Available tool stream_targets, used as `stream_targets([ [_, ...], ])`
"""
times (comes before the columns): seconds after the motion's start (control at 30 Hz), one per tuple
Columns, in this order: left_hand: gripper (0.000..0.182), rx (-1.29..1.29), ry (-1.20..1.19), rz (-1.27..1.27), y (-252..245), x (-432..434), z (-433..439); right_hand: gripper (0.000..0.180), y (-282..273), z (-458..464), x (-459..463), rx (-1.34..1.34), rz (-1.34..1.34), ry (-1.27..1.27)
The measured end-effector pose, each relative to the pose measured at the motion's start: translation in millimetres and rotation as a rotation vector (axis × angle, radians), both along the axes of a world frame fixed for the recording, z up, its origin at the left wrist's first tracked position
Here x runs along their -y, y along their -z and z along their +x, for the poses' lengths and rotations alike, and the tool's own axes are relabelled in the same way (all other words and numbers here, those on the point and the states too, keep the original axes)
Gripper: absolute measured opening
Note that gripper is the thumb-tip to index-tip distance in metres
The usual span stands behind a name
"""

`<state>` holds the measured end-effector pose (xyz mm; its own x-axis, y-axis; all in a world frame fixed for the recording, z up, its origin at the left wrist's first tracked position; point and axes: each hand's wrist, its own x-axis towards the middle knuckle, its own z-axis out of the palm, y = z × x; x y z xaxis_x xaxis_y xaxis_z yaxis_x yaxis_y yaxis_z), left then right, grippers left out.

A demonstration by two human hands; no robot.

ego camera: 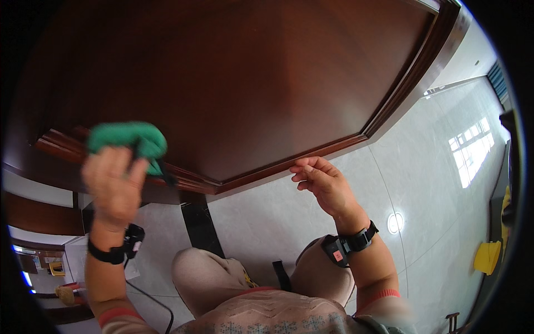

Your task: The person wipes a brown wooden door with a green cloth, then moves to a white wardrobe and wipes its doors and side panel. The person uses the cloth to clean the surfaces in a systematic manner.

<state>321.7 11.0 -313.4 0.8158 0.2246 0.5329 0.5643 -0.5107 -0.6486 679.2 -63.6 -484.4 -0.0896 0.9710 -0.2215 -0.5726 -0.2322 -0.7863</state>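
A folded green cloth (127,135) is in my left hand (114,179), up against the lower left moulding of a dark reddish-brown wooden panel (258,83), which looks like a door. The hand and the cloth are slightly blurred. My right hand (319,177) is by the panel's lower edge with its fingers curled loosely and nothing in them; whether the fingertips touch the edge I cannot tell. Both wrists wear black straps with small black devices.
Grey tiled floor (421,175) lies under and right of the panel, crossed by a black strip (202,227). A yellow bucket (487,257) stands at the far right. A black cable (156,300) hangs by my left arm. My bent knees are below the panel.
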Motion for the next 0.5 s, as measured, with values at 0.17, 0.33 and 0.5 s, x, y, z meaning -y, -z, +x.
stream_targets([
  [0.17, 0.028, 0.132, -0.189, 0.238, -35, -9, 29, 0.016, -3, -2, 0, 0.012, 0.035, -0.008],
  [0.33, 0.031, 0.1, 0.246, -0.221, 81, -20, 80, 0.017, -2, 3, 4, 0.076, -0.004, 0.053],
  [0.5, 0.017, 0.076, 0.229, -0.095, 53, -34, 94, 0.018, 3, 9, 7, 0.071, -0.032, 0.072],
])
